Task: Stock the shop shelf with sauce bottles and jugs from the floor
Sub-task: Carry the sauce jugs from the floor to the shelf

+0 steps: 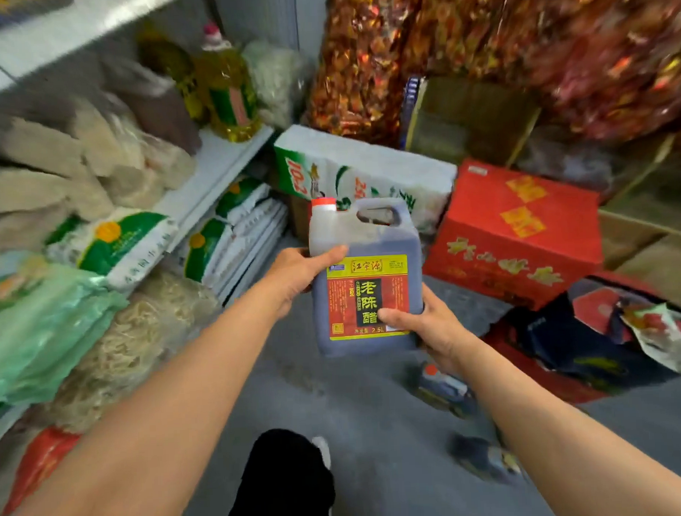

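Vinegar jug [365,280], dark and full with a red cap and a yellow-and-red label, is held upright in mid-air over the grey floor [362,444], in front of the shelving. The left hand [297,277] wraps its upper left side, thumb across the front just above the label; the right hand [423,324] grips the lower right corner, thumb pressed on the label. On the left, the white shelf [214,165] is crowded with bagged dried noodles, and an oil bottle [228,87] stands at its far end. Behind the jug lies a white-and-green sack [370,166], with a red carton [517,230] just right of it. More bottles [446,389], blurred, lie on the floor under the right forearm.
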`<control>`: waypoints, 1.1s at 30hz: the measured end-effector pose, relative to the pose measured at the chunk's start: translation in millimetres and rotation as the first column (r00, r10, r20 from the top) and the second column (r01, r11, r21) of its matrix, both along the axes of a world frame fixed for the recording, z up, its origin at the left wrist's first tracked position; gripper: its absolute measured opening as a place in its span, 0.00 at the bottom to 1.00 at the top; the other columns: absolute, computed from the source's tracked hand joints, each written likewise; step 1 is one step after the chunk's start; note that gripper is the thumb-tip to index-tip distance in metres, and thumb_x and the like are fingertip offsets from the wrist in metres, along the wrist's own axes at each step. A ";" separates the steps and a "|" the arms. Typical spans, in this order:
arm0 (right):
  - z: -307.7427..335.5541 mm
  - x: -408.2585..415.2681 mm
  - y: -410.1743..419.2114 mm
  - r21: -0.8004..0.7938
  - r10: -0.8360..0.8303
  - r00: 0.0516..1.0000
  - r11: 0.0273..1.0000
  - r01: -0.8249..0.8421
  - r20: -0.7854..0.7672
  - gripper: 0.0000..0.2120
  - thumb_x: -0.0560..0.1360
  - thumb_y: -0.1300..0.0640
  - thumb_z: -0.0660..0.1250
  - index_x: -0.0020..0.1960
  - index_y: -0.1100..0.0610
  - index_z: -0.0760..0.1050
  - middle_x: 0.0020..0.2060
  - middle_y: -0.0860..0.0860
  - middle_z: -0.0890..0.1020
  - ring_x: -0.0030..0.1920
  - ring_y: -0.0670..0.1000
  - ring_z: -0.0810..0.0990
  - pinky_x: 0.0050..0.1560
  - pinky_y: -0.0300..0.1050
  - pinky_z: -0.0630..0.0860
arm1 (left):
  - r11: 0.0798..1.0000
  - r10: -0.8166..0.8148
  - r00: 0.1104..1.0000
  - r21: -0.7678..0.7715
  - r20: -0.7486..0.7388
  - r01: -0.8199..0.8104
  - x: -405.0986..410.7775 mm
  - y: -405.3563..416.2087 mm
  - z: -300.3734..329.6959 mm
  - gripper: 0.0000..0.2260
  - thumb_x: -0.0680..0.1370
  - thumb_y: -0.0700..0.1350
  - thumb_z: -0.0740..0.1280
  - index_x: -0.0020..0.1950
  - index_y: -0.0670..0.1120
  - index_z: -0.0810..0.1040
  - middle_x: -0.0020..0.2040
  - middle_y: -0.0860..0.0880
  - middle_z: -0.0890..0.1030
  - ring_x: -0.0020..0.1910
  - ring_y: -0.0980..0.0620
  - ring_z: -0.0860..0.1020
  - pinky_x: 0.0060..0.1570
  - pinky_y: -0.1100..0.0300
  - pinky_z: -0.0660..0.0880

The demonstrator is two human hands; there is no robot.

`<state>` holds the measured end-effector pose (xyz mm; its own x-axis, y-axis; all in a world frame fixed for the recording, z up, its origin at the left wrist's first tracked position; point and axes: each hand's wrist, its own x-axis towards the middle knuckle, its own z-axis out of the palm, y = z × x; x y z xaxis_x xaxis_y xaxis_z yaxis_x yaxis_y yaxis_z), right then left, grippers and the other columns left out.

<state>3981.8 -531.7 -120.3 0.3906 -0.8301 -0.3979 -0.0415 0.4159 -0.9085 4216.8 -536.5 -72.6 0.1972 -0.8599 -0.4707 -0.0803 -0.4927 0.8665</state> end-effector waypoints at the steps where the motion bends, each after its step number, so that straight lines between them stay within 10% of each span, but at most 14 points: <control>1: 15.4 13.2 -13.7 -0.029 0.008 1.000 1.000 -0.008 0.003 0.31 0.67 0.62 0.80 0.67 0.52 0.73 0.55 0.53 0.86 0.54 0.56 0.85 0.45 0.46 0.82 | 1.000 0.015 1.000 -0.025 -0.003 -0.015 11.9 -9.9 14.4 0.15 0.70 0.56 0.77 0.47 0.46 0.82 0.43 0.49 0.87 0.47 0.48 0.85 0.52 0.54 0.79; 10: 109.0 172.7 -165.2 -0.233 0.110 0.994 0.966 -0.110 -0.012 0.35 0.61 0.54 0.83 0.66 0.52 0.75 0.55 0.53 0.86 0.54 0.55 0.85 0.55 0.53 0.81 | 0.974 0.091 0.996 -0.210 -0.003 -0.090 166.8 -121.8 112.9 0.10 0.70 0.45 0.78 0.47 0.45 0.82 0.42 0.48 0.86 0.34 0.56 0.84 0.34 0.65 0.79; 17: 158.7 296.0 -272.0 -0.302 0.197 0.980 0.936 -0.181 0.021 0.29 0.65 0.61 0.81 0.64 0.57 0.76 0.53 0.53 0.86 0.53 0.56 0.86 0.51 0.49 0.83 | 0.926 0.230 0.971 -0.323 0.070 -0.196 276.4 -198.9 177.3 0.11 0.69 0.47 0.79 0.43 0.48 0.79 0.32 0.56 0.84 0.31 0.61 0.82 0.34 0.65 0.75; 33: 232.9 519.8 -555.7 -0.516 0.560 0.827 0.722 -0.461 0.044 0.29 0.64 0.67 0.80 0.62 0.59 0.76 0.51 0.55 0.86 0.52 0.58 0.86 0.48 0.47 0.83 | 0.674 0.629 0.771 -0.568 0.106 -0.472 435.9 -376.6 252.5 0.18 0.69 0.43 0.79 0.57 0.47 0.81 0.49 0.53 0.86 0.44 0.59 0.84 0.45 0.62 0.78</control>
